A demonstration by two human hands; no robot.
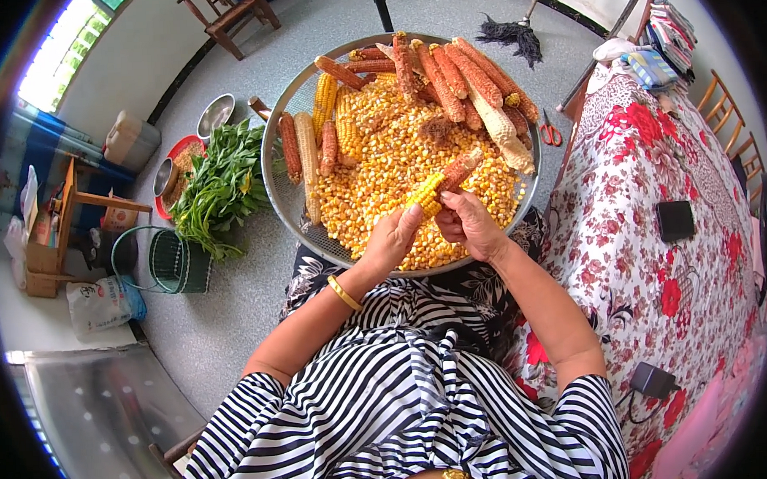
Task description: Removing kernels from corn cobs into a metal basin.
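Note:
An ear of corn is held between my two hands over a wide round mesh tray. Its near part carries yellow kernels; the far end is bare and reddish. My left hand wraps around the near end. Higher up, my right hand grips the ear with its thumb pressed where kernels meet bare cob. Beneath lies a thick spread of loose yellow kernels. Stripped red cobs pile at the tray's far side, and yellow ears lie toward its left.
Scissors lie right of the tray, beside a bed with a floral cover bearing a black phone. To the left are leafy greens, a red basin, metal bowls and a green basket. A mop stands beyond.

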